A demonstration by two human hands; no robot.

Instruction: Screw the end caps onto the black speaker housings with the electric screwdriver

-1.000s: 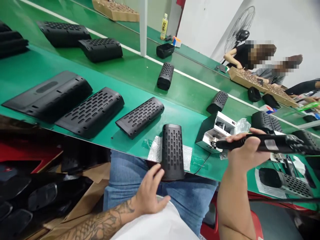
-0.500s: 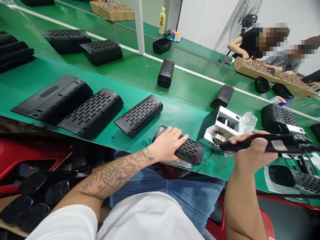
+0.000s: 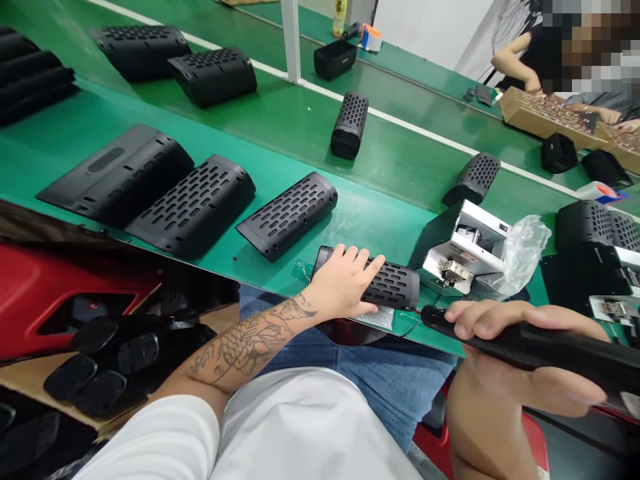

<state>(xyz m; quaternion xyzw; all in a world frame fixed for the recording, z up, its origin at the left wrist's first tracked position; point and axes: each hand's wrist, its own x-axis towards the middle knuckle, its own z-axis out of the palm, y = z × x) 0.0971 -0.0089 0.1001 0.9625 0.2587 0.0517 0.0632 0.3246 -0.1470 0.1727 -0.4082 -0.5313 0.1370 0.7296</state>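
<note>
My left hand (image 3: 345,283) is wrapped over a black slotted housing (image 3: 395,285) lying at the table's near edge, on clear plastic wrap. My right hand (image 3: 525,353) grips a black electric screwdriver (image 3: 543,343), held roughly level. Its tip points left and meets the right end of the housing, low down; whether a screw is on it I cannot make out. Just beyond the screwdriver stands a black and silver screw feeder (image 3: 463,250). To the left of my left hand lies another slotted shell (image 3: 290,215).
Larger black shells (image 3: 195,203) lie on the green table to the left. Clear plastic film (image 3: 525,257) and a second feeder (image 3: 595,283) stand right. Further slotted housings (image 3: 350,125) sit on the belt behind. Across it, people work by cardboard trays (image 3: 545,117). Below left is a box of black parts (image 3: 95,373).
My right hand has brought the screwdriver from the feeder's front down and left to the housing's end. My left hand keeps its hold on the housing. The view has shifted slightly.
</note>
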